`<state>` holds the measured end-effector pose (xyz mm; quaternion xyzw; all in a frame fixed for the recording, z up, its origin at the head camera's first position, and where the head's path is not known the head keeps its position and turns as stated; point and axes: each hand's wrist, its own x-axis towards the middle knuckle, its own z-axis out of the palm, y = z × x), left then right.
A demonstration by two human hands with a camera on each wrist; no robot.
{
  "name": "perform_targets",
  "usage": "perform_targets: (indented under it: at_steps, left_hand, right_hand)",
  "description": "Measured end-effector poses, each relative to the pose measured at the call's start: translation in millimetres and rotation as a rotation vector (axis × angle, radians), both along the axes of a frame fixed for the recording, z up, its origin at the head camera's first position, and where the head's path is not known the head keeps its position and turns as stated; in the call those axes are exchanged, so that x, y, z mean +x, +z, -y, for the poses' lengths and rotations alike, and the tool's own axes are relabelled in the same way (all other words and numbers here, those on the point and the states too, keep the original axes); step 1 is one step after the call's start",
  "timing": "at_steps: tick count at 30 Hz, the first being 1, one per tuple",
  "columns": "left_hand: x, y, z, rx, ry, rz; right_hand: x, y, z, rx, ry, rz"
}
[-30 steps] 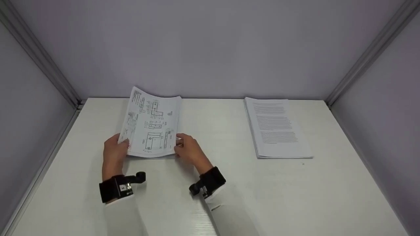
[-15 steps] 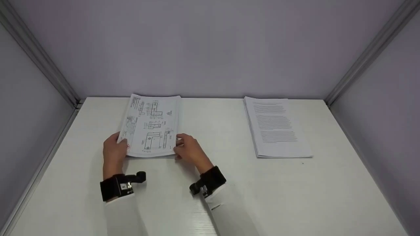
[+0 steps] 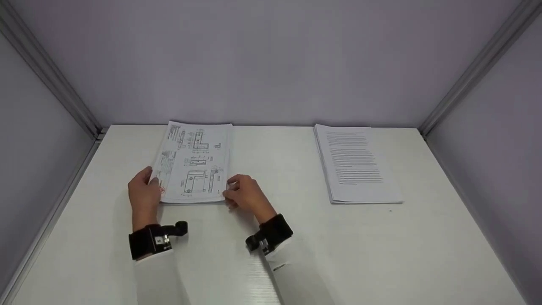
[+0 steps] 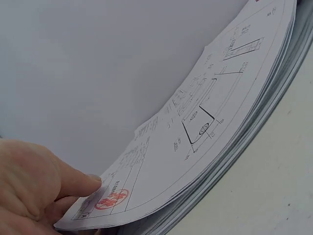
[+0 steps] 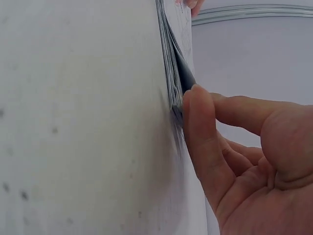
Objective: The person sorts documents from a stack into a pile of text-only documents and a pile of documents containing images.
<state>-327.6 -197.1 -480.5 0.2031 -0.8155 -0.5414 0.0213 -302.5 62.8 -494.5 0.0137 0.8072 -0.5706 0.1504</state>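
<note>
A stack of paper (image 3: 190, 165), topped by a sheet with printed technical drawings, lies at the table's left back. At its near left corner my left hand (image 3: 144, 192) pinches the upper sheets, thumb above and fingers partly hidden beneath. The left wrist view shows that thumb (image 4: 80, 183) beside a red stamp (image 4: 112, 199), with the top sheets raised off those below. My right hand (image 3: 247, 195) pinches the near right corner. In the right wrist view, thumb and forefinger (image 5: 200, 112) meet at the sheet edges, where a gap separates upper sheets from the rest.
A second stack of paper (image 3: 358, 165), printed with lines of text, lies to the right on the white table (image 3: 360, 250). A grey wall (image 3: 271, 63) stands behind the table, with side panels left and right. A small dark speck (image 3: 390, 210) sits near the right stack.
The drawing sheets' raised far left corner has come down and the top sheet lies flatter. My left hand has shifted slightly left. The right hand stays nearly in place.
</note>
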Motion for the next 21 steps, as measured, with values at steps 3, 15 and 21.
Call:
perform_targets:
  at_steps: [3,15,21]
  left_hand:
    - [0.7,0.4,0.2,-0.011,0.005,0.002]
    - [1.3,2.4,4.2,-0.070,-0.013,0.061]
    - [2.9,1.3,5.4,-0.084,-0.039,0.071]
  right_hand:
    - [1.3,3.8,-1,0.053,-0.001,0.026]
    - [12.3,22.3,4,0.302,0.158,0.024]
    - [12.1,19.4,6,0.297,0.169,0.015]
